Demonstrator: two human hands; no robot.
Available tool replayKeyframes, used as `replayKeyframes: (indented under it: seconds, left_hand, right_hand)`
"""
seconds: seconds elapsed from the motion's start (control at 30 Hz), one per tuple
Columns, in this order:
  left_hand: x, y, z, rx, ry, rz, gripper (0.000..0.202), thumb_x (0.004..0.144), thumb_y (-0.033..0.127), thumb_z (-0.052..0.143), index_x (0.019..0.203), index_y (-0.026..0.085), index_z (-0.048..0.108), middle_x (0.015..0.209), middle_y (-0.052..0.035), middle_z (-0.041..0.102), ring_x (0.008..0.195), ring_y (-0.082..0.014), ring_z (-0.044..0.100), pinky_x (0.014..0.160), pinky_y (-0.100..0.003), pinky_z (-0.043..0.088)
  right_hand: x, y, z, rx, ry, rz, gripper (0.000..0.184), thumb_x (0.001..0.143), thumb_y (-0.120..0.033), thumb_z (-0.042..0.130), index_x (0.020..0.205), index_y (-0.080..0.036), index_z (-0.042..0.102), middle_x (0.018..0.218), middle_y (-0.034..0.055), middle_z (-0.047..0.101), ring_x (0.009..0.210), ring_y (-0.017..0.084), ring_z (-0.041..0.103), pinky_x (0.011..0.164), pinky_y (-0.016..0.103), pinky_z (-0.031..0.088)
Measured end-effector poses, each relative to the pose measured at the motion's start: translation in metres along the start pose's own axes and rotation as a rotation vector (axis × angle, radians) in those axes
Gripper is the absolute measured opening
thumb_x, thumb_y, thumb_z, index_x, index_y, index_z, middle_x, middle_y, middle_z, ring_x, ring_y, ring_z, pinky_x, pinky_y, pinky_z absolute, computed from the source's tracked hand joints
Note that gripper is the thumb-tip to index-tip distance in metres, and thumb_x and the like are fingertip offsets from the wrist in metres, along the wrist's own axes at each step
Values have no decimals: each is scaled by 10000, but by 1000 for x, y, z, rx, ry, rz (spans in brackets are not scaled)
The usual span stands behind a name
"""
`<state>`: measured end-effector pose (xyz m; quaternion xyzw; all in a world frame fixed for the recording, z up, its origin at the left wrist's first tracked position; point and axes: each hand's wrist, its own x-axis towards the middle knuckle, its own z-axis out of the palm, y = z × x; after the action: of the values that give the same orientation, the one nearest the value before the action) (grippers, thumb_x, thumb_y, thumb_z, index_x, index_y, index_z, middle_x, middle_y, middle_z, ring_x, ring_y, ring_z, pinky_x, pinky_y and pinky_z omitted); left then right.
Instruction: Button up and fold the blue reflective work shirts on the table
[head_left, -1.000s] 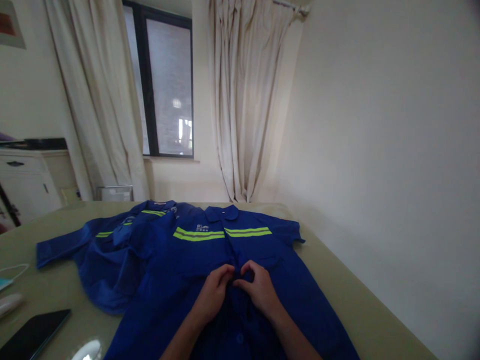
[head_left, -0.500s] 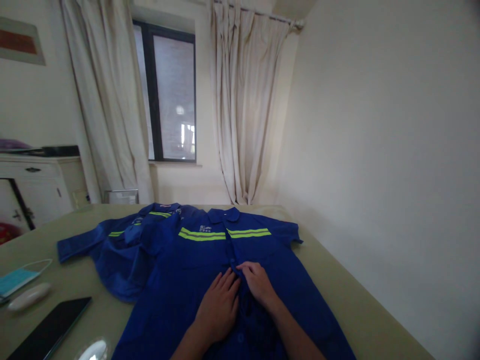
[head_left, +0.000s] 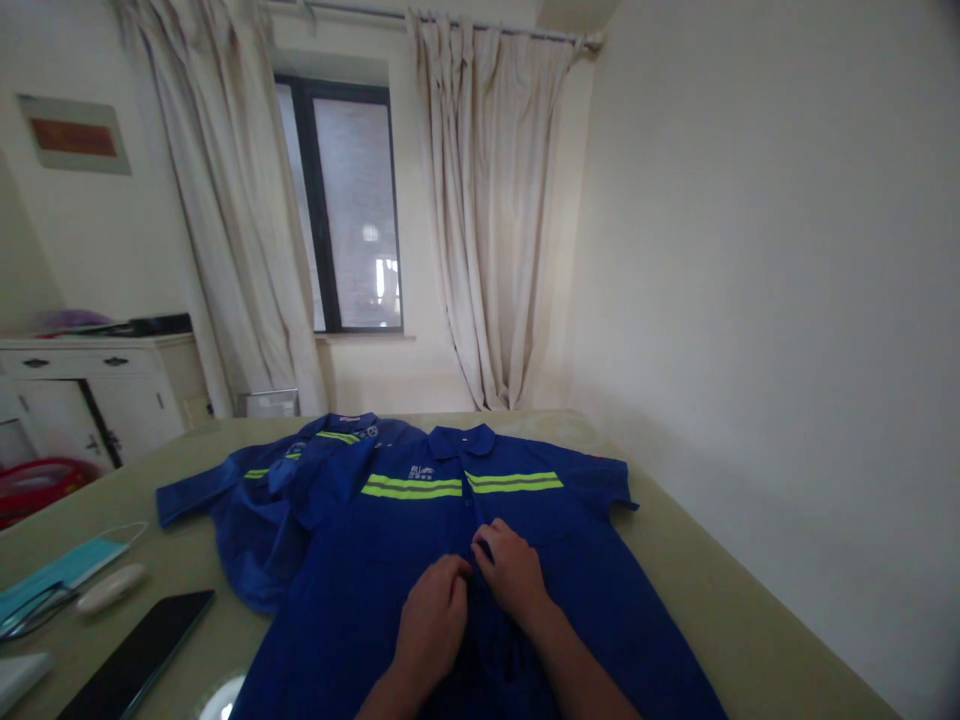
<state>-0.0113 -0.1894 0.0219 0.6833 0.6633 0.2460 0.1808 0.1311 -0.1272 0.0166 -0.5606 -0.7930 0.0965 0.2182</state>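
Note:
A blue short-sleeved work shirt (head_left: 352, 590) with yellow-green reflective stripes lies spread face up, collar away from me. Both hands are at its front opening, below the chest stripes. My left hand (head_left: 435, 612) has its fingers curled together at the left edge of the opening, closed on the cloth. Just across from it, my right hand (head_left: 511, 568) is closed too, thumb and fingers bent over the placket. The fingertips hide whatever button or buttonhole lies between them. Left of the shirt, partly under it, a second blue work garment (head_left: 255, 545) lies crumpled.
The greenish table (head_left: 720, 590) runs along the white wall at right. On its left side are a black phone (head_left: 139, 655), a light oval object (head_left: 111, 590), a blue face mask (head_left: 67, 575) and dark-framed glasses (head_left: 37, 610). Behind stand a white cabinet (head_left: 142, 385) and curtains (head_left: 495, 220).
My left hand has gone from lying flat with fingers stretched out to fingers curled in. The right hand's fingers have bent more over the placket. The view has tilted up and turned slightly left.

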Motion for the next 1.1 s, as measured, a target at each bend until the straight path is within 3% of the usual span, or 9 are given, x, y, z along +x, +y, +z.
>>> replayKeyframes:
  seconds: [0.1,0.2,0.37,0.53,0.67,0.87,0.97,1.1]
  left_hand:
    - [33,11,-2,-37,62,-174,318,980,265,359,1034,225,670,1137,-75,747,1106,-227,673,930,-332,470]
    - [52,14,6,-26,88,-219,306,998,328,354,1132,222,608,1189,-100,726,1122,-262,672,892,-358,475]
    - [51,3,18,-30,120,-143,269,995,361,361,1120,258,577,1210,-79,712,1094,-255,681,849,-348,478]
    - [61,-17,15,-375,85,-115,337,937,453,462,1163,263,623,1054,-53,768,990,-245,712,862,-354,509]
    - [73,-28,17,-586,46,-29,340,865,447,544,1057,203,683,952,-62,780,900,-241,725,813,-339,540]
    - [73,-25,24,-695,165,15,302,856,415,579,1022,188,689,909,-55,761,835,-218,713,779,-318,537]
    - [70,-20,23,-737,149,65,277,870,409,581,990,180,679,839,-44,741,771,-205,692,718,-297,520]
    - [67,-17,20,-671,115,110,387,937,371,485,1247,180,613,823,-27,734,744,-198,686,713,-296,518]
  right_hand:
    - [1,2,2,4,26,0,166,1000,-301,493,967,-293,656,989,-15,656,832,145,670,621,233,354]
    - [0,4,3,71,52,4,168,1013,-308,483,974,-293,647,1002,-19,647,848,139,670,634,228,371]
    - [-2,3,5,142,86,-32,174,1029,-313,468,1003,-301,639,1025,-21,626,846,130,664,671,221,405]
    - [0,3,8,203,104,-74,194,1035,-299,461,967,-266,639,1001,-7,612,871,134,656,745,215,435]
    - [0,3,4,236,90,-87,191,1027,-294,474,963,-255,650,1004,4,614,879,142,649,773,217,444]
    - [1,-1,-3,202,18,-11,185,995,-260,510,937,-262,687,999,8,664,913,163,660,821,238,449]
    - [3,0,-1,239,72,69,166,955,-230,548,868,-248,688,951,16,682,891,177,664,810,253,450]
    - [6,7,4,371,180,114,108,874,-207,618,773,-231,648,852,18,682,833,198,655,776,274,462]
